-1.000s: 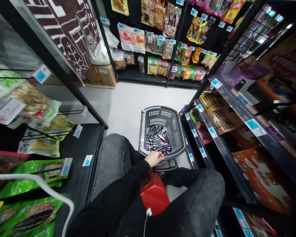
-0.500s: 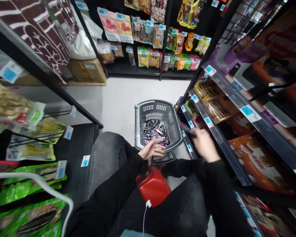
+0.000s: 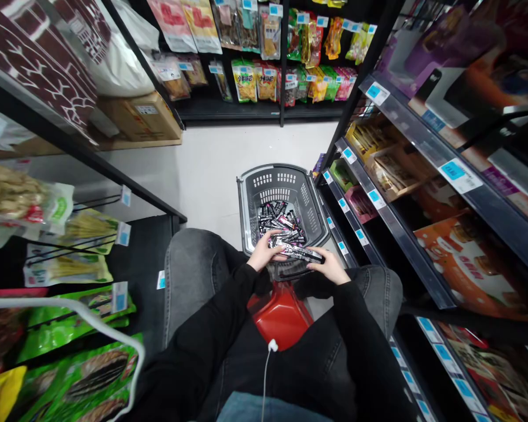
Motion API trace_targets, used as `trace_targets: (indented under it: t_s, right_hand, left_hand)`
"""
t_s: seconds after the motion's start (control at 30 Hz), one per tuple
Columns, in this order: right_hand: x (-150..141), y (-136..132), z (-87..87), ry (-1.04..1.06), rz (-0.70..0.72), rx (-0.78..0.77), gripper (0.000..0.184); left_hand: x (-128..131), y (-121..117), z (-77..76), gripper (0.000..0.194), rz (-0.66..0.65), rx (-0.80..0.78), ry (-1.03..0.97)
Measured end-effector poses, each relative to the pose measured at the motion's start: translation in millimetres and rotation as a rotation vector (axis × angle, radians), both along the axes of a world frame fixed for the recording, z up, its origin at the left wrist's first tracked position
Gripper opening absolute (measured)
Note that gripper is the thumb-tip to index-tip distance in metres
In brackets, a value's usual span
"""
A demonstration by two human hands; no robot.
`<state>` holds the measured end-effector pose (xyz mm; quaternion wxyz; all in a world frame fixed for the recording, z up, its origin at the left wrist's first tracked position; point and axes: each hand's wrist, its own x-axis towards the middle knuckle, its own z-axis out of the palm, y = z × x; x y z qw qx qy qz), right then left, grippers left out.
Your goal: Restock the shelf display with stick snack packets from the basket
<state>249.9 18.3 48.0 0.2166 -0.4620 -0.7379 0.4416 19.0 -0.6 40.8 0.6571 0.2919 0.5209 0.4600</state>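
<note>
My left hand [image 3: 265, 252] is closed around the left end of a slim black-and-silver packet [image 3: 297, 251], perhaps more than one, above the near side of a grey shopping basket [image 3: 308, 202]. At the other end, my right hand [image 3: 331, 266] pinches the same packet between thumb and fingers. It lies nearly level across both hands, its right end slightly lower. Beneath and beyond, a heap of similar slim packets [image 3: 278, 212] in black, silver and purple fills the basket's bottom. The print on them is too small to read.
Shelves with price tags [image 3: 377, 199] and boxed snacks flank the basket's right side. Bagged snacks [image 3: 73, 266] hang at left, and more packs [image 3: 245, 81] line the back rack. A red glossy object [image 3: 281, 319] with a white cord sits between my knees.
My right hand has come from the right-hand shelf to the basket's near side, bringing a slim packet. My left hand, open before, has closed on it. The view has shifted slightly.
</note>
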Motion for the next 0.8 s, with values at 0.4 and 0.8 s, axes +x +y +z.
trace_targets:
  t_s: [0.4, 0.8]
  right_hand:
    - [12, 1, 3.4, 0.473, -0.277, -0.535, 0.036]
    - [14, 2, 1.6, 0.324, -0.186, -0.319, 0.031]
  left_hand:
    - [1, -3, -0.3, 0.041, -0.166, 0.025, 0.117]
    - [0, -5, 3.6, 0.035, -0.198, -0.011, 0.198]
